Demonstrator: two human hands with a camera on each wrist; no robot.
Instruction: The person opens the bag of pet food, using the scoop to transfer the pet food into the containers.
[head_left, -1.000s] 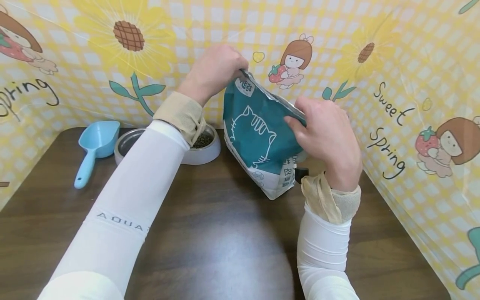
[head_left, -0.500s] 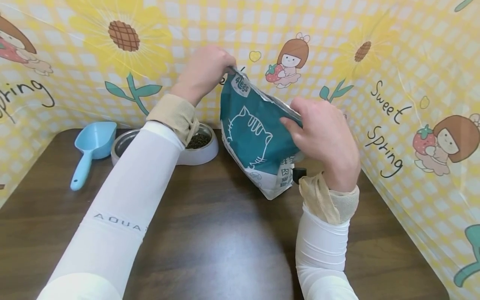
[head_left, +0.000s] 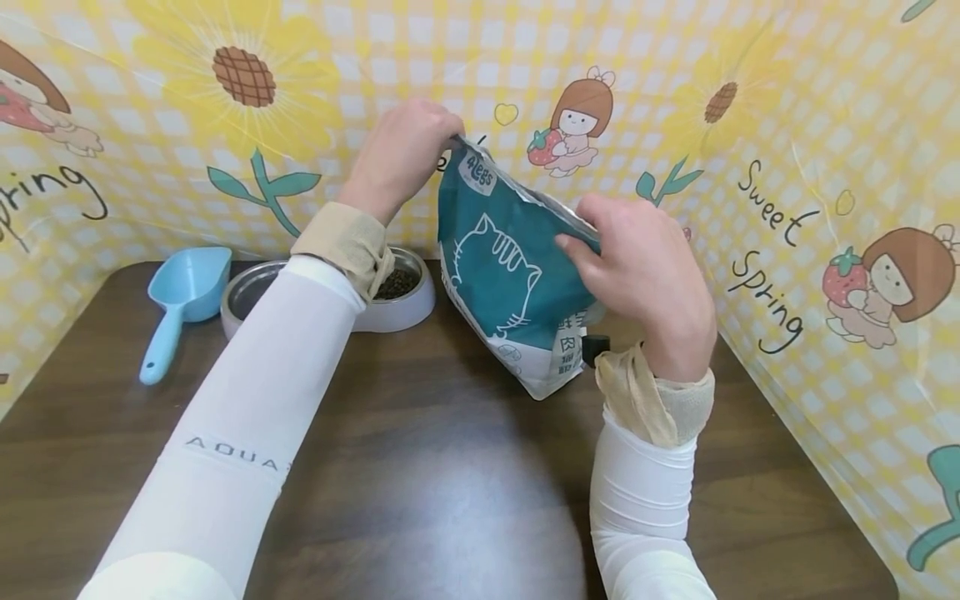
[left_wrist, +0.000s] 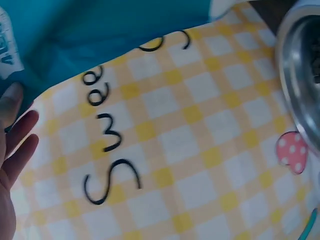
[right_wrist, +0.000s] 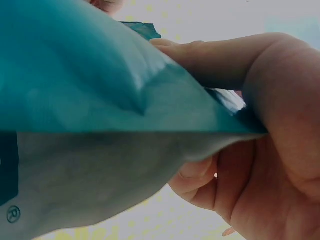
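A teal and white cat food bag [head_left: 495,267] with a cat outline on its front stands tilted on the table, its lower corner towards me. My left hand [head_left: 405,158] pinches the upper left corner of its top edge. At the upper right, my right hand [head_left: 648,279] grips the same edge, thumb on the front. In the right wrist view the bag's edge [right_wrist: 65,85] lies between thumb and curled fingers. The left wrist view shows the thumb against the teal bag [left_wrist: 115,45]. The top edge looks parted a little, but the contents are hidden.
Behind my left forearm stands a double pet bowl [head_left: 405,315], with brown kibble in its right side. A light blue scoop [head_left: 187,287] lies left of it. Some black object [head_left: 596,348] sits beside the bag's right side. Patterned cloth [head_left: 360,50] walls the wooden table [head_left: 442,467].
My left hand has shifted slightly left and down with its corner of the bag. Right hand keeps its grip on the edge. The whole view has shifted slightly too.
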